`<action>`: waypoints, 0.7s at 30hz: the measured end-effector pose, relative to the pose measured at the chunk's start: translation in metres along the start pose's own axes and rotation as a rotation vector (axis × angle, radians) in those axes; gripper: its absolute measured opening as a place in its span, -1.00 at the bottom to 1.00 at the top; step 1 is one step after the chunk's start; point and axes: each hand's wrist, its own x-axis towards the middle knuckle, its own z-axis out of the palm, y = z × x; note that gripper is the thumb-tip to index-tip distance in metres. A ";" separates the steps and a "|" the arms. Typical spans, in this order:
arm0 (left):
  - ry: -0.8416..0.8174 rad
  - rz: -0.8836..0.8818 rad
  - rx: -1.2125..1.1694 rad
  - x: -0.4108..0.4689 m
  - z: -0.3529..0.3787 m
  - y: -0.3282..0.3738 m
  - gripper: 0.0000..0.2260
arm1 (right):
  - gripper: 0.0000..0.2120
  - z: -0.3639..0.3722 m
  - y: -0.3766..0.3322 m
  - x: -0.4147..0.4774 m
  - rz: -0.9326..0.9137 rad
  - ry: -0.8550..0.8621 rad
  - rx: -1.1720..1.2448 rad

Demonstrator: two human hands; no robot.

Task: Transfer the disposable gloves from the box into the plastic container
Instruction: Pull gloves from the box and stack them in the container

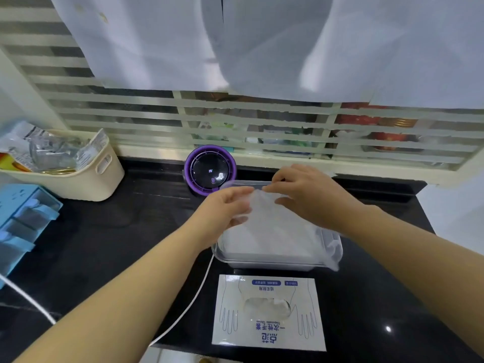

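**Head view.** A stack of translucent white disposable gloves (272,229) is shown lying in a clear rectangular plastic container (264,261), which is set on a glossy black countertop (117,231). The far edge of the stack is raised and pinched at two points. On the left it is held by the left hand (227,205), with thumb and curled fingers closed on the film. Just beside it, the film is held by the right hand (306,195), with fingertips pressed together on it. The two hands are nearly touching above the container's far rim. A fold of film is seen hanging over the container's near right corner. A flat white cardboard box with blue print (269,334) is placed just in front of the container, and crumpled film is visible through its oval opening. A round purple-rimmed device (210,167) is seen behind the container. A white cable (188,305), a cream plastic basket (89,182) and a blue plastic organiser (23,216) are located to the left.
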 end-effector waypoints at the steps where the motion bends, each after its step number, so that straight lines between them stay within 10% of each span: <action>1: 0.047 0.008 0.056 0.005 0.000 -0.007 -0.69 | -0.60 0.008 0.002 -0.002 0.062 -0.064 -0.009; 9: 0.207 0.205 0.782 0.014 0.003 -0.027 -0.72 | -0.66 0.029 -0.018 -0.015 0.233 -0.104 -0.145; 13: 0.131 0.203 0.863 0.011 0.004 -0.031 -0.74 | -0.59 0.029 -0.029 -0.012 0.296 -0.230 -0.183; 17: 0.113 0.127 0.861 0.005 0.006 -0.028 -0.64 | -0.64 0.008 -0.039 -0.003 0.300 0.006 -0.160; 21: 0.104 0.092 0.866 0.002 0.009 -0.025 -0.58 | -0.67 0.016 -0.048 -0.001 0.248 -0.301 -0.150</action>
